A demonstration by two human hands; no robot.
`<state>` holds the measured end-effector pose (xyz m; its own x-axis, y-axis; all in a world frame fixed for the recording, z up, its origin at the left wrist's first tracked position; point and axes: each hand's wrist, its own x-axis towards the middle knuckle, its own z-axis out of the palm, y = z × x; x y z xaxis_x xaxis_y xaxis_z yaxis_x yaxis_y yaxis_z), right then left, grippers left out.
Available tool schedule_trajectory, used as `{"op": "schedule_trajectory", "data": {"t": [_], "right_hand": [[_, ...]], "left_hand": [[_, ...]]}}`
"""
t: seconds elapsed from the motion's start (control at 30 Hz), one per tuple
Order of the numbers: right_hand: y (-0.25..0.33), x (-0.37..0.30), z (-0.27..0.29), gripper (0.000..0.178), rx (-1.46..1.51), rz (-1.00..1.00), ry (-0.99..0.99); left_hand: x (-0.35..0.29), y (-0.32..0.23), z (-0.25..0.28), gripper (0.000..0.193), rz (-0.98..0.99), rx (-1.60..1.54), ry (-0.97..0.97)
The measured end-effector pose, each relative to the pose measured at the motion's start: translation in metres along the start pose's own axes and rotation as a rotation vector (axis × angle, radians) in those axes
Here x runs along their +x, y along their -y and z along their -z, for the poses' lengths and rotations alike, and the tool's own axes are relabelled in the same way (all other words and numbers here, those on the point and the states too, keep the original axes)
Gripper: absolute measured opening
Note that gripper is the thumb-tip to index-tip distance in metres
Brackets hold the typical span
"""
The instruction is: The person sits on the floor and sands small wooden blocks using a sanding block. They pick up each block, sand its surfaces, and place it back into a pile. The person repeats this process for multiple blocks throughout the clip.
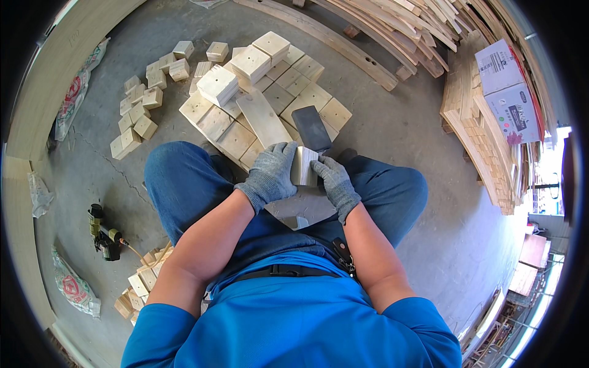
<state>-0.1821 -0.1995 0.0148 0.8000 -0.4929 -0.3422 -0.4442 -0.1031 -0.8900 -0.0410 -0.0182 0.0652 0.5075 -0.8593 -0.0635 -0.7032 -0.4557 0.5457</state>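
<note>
Between my knees, a small wooden block (304, 167) is held upright by both gloved hands. My left hand (271, 172), in a grey knit glove, is closed around its left side. On the opposite side, my right hand (335, 182) grips it with bent fingers. Just beyond the hands lies a flat pale board (264, 116) on top of a low layer of wooden blocks (215, 124). A dark grey flat block (311, 128), perhaps a sanding block or a mallet head, rests to its right. Several blocks (253, 61) are stacked higher at the back.
Loose wooden blocks (151, 97) lie on the concrete floor at the left. A nail gun (104, 233) with a hose and more blocks (142, 284) are by my left side. Long boards (392, 30) are piled at far right, near a cardboard box (508, 92) on stacked wood (481, 129).
</note>
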Motion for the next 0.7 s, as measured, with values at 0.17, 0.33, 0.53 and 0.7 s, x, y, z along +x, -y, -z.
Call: {"op": "schedule_trajectory", "data": {"t": [0.17,0.33,0.53,0.7], "right_hand": [[0.001,0.0,-0.001,0.045,0.027,-0.018,0.008],[0.005,-0.002,0.0,0.045,0.018,-0.034,0.005],[0.014,-0.005,0.0,0.044,0.012,-0.037,0.007],[0.001,0.0,0.001,0.044,0.016,-0.017,0.007]], "left_hand": [[0.0,0.0,0.0,0.106,0.009,0.007,0.01],[-0.001,0.001,-0.001,0.106,-0.005,-0.003,-0.015],[0.0,0.0,0.001,0.107,0.006,0.006,0.006],[0.0,-0.001,0.001,0.107,0.007,0.012,0.008]]}}
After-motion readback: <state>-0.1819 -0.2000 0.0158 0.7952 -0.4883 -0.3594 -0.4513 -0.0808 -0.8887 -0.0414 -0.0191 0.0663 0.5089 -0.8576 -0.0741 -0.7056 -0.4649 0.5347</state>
